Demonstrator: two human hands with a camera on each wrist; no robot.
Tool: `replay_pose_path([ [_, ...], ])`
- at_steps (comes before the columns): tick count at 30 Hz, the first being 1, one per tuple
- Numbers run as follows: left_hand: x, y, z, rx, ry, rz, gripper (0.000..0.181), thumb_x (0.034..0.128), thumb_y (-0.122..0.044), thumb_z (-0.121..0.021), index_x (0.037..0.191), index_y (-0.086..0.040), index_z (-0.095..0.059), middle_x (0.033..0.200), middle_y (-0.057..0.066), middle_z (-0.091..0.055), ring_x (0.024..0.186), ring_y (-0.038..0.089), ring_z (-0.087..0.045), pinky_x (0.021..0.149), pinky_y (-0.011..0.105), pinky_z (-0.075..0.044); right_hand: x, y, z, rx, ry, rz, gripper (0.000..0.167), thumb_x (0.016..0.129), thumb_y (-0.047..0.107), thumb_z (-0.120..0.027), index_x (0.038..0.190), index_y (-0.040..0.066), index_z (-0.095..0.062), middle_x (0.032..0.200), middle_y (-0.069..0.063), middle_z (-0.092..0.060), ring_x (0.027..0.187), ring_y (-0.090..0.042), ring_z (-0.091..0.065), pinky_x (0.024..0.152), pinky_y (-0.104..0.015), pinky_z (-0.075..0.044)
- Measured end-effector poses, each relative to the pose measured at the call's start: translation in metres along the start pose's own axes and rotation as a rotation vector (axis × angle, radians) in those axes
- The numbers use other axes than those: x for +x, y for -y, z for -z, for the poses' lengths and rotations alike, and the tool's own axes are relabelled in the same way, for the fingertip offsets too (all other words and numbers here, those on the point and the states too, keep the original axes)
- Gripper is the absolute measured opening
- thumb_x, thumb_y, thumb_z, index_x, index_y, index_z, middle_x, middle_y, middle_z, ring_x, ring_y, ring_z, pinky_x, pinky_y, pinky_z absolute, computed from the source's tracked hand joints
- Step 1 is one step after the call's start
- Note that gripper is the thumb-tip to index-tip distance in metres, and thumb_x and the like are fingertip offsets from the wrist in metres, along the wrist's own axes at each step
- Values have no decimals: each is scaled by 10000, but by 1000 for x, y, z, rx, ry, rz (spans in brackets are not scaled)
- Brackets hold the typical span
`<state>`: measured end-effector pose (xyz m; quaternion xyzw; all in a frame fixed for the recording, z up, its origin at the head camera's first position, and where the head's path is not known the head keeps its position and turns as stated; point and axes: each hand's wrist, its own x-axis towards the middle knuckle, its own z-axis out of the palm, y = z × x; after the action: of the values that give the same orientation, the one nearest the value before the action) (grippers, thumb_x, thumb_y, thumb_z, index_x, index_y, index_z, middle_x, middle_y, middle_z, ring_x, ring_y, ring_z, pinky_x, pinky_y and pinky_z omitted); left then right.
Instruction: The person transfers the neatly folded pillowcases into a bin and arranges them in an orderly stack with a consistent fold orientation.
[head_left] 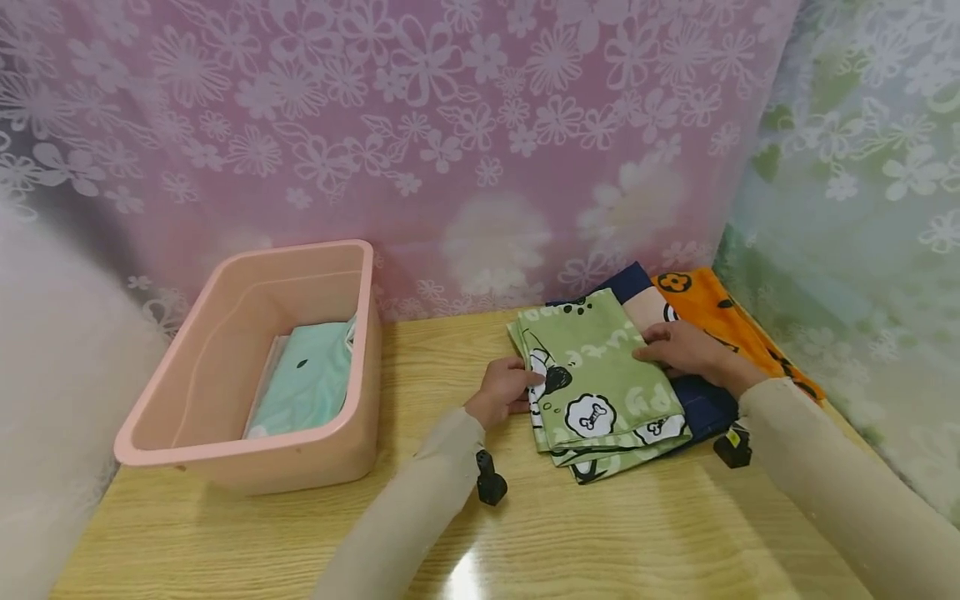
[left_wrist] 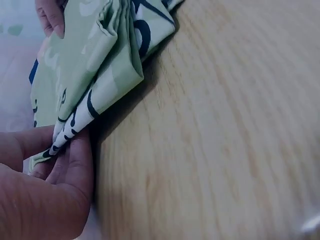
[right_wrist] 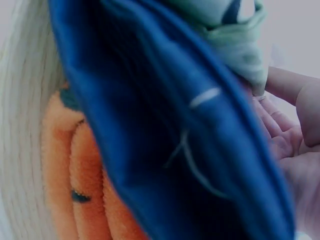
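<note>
A folded green cloth [head_left: 600, 367] with white and black prints lies partly over a folded navy cloth [head_left: 708, 404]. My left hand [head_left: 504, 390] pinches the green cloth's left edge, thumb on top and fingers beneath, as the left wrist view shows on the cloth [left_wrist: 75, 75] beside the hand [left_wrist: 55, 185]. At its right edge, my right hand [head_left: 686, 350] grips the green cloth between thumb and fingers. In the right wrist view the navy cloth [right_wrist: 165, 115] covers much of the picture, with the green cloth's corner [right_wrist: 245, 50] held in the hand [right_wrist: 295, 115].
An orange cloth [head_left: 701, 304] with dark prints lies at the right, partly under the navy one. A pink bin [head_left: 367, 350] stands on the wooden table [head_left: 525, 533] at the left, with a folded mint cloth [head_left: 307, 379] inside. Floral curtains [head_left: 480, 150] hang behind and at the right.
</note>
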<state>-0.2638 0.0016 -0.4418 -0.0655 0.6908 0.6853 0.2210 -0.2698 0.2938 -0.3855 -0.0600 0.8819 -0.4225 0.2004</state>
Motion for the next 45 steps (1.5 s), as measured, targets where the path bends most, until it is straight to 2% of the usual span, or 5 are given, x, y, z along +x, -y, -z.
replay_pose_path([
  [5,-7,-8,6,-8,-7,-54,220,881,-80,-675,1083,-54,-592,777,42,-603,590,136,-537,529,272,-500,-7,9,2,12,-4,35,629,943,323,-612,1367,-87,-393,1269,-264,-527,1024,-274,-597,819,-425,-530],
  [12,-22,-23,11,-20,3,-98,174,882,-80,-674,1047,-65,-619,808,62,-662,606,148,-594,568,309,-527,-17,22,4,46,-11,55,640,935,338,-623,1368,-65,-380,1243,-249,-548,954,-246,-610,793,-430,-539],
  [19,-42,-43,20,12,16,-151,279,889,-95,-672,1158,-62,-607,851,76,-674,635,170,-620,577,325,-544,-31,41,7,65,-31,67,695,935,364,-616,1413,-41,-314,1340,-292,-457,1016,-297,-612,805,-448,-532],
  [26,-57,-58,22,-6,13,-216,258,906,-111,-657,1155,-57,-614,940,108,-701,702,208,-669,677,408,-564,-47,56,8,149,-93,60,695,928,362,-627,1416,-10,-300,1222,-215,-561,886,-220,-663,774,-415,-546],
  [45,-103,-102,36,-3,19,-277,309,925,-75,-629,1224,-23,-570,1071,138,-670,791,213,-667,699,369,-563,-76,86,4,295,-122,121,740,970,282,-576,1482,-42,-151,1041,109,-644,921,-101,-641,771,-354,-544],
])
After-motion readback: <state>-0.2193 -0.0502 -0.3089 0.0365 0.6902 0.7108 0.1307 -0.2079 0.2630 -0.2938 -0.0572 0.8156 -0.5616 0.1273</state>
